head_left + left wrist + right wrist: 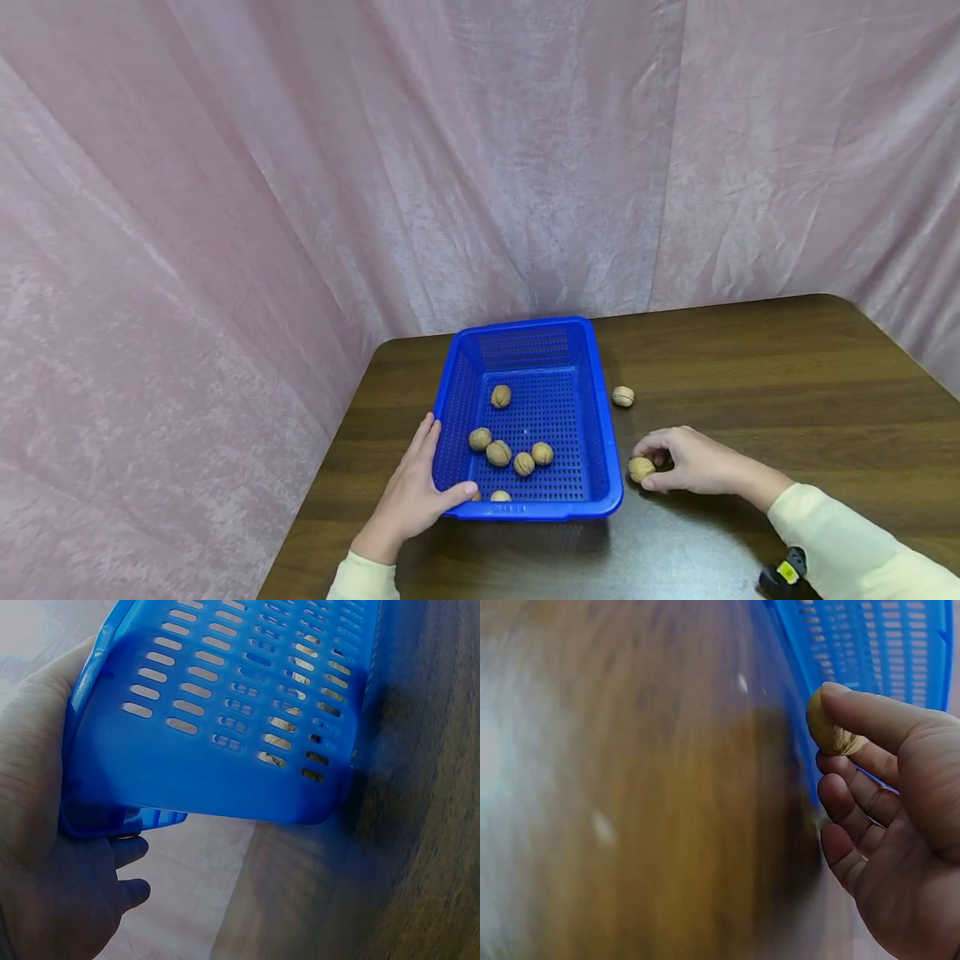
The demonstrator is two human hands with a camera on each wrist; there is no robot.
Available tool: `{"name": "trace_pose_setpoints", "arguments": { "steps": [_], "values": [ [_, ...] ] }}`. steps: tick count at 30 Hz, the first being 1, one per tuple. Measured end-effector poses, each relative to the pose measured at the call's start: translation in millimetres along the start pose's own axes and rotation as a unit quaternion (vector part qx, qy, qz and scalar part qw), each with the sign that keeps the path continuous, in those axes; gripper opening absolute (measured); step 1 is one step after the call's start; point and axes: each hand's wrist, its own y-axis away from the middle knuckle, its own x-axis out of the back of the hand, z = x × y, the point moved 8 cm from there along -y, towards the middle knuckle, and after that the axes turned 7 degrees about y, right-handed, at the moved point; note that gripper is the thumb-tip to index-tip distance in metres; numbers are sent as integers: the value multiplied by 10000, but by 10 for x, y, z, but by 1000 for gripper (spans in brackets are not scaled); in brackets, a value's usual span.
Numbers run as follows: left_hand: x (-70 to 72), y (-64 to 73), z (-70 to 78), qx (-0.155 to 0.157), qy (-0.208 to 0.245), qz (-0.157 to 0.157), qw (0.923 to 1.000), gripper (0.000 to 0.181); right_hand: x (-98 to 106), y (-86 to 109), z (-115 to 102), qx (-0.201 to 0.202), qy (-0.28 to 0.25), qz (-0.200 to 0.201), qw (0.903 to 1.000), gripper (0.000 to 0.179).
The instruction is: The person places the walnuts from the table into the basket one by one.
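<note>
A blue plastic basket (555, 510) with slotted walls stands on the table, several walnuts (498, 453) lying on its floor. My left hand (408, 498) holds the basket's near left corner, thumb over the front rim and fingers along the left side. In the left wrist view the slotted basket wall (150, 776) fills much of the picture beside that hand. To the right of the basket, my right hand (693, 461) pinches a walnut (641, 470) between thumb and fingers. The right wrist view shows this walnut (823, 729) at the fingertips, overlapping the basket's wall.
One more walnut (623, 397) lies on the brown wooden table (757, 375), just right of the basket. Pink curtains (525, 167) hang behind the table's far edge. A black strap device with a yellow mark (784, 572) sits at the right sleeve.
</note>
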Motion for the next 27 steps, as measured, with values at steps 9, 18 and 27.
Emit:
{"name": "trace_pose_setpoints", "arguments": {
  "steps": [9,18,27],
  "values": [
    [-9,2,-13,-3,2,-11,10000,112,441,7,-39,-123,-135,651,9977,23],
    [-26,8,-27,29,23,-36,10000,111,815,-139,-226,114,-124,1417,9898,27],
    [-13,7,-14,15,25,-16,10000,112,911,-576,-582,297,-498,1313,9896,30]
  ]
}}
